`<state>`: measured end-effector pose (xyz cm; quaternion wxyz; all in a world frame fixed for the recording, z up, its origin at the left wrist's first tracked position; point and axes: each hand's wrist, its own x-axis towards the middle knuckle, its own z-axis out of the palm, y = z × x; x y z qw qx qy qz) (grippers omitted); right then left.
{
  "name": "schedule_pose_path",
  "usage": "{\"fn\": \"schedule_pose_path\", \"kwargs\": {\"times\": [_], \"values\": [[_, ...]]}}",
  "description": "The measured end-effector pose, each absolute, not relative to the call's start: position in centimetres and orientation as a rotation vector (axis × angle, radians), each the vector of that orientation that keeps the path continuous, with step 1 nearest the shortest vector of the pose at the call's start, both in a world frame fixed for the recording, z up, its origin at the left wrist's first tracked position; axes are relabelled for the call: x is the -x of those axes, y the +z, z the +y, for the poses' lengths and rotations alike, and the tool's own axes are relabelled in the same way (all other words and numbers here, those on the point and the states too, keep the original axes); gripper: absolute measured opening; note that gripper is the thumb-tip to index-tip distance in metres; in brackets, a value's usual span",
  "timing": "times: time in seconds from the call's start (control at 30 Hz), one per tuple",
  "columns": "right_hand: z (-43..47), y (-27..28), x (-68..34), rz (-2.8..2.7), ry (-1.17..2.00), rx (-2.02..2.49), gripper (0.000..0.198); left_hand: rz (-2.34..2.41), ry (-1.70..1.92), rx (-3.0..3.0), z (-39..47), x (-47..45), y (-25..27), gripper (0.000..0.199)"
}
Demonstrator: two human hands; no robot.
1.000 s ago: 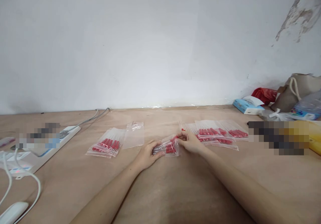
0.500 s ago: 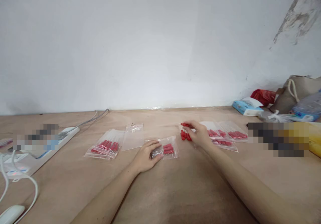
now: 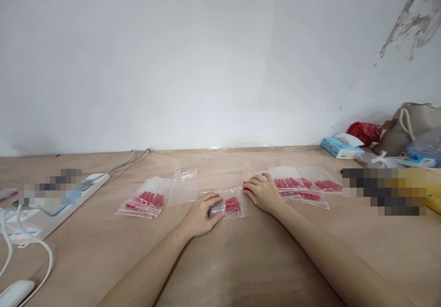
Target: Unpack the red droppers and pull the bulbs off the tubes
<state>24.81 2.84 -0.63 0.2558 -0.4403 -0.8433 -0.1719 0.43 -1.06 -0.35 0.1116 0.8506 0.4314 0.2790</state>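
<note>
Lower than half a second ago, the right hand (image 3: 263,192) now bends its fingers over loose red ends (image 3: 245,186), where one end was raised between them; the left hand (image 3: 203,214) keeps its place on the clear bag (image 3: 242,196). That bag lies under the left fingers and thumb — how firmly they press, I cannot tell — with red handles (image 3: 232,203) showing through just right of that grip. Whether the right fingers clasp anything is hidden. Its film looks light, limp and slippery, the handles stiffer — probably the surest hold.
</note>
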Motion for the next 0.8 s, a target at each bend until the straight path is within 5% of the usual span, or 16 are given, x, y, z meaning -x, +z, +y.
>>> {"fn": "schedule_pose_path", "kwargs": {"times": [0.8], "values": [[-1.2, -0.1, -22.0, -2.339, -0.049, 1.314, 0.019, 1.219, 0.717, -2.504, -1.1, 0.3, -0.3, 0.033]]}}
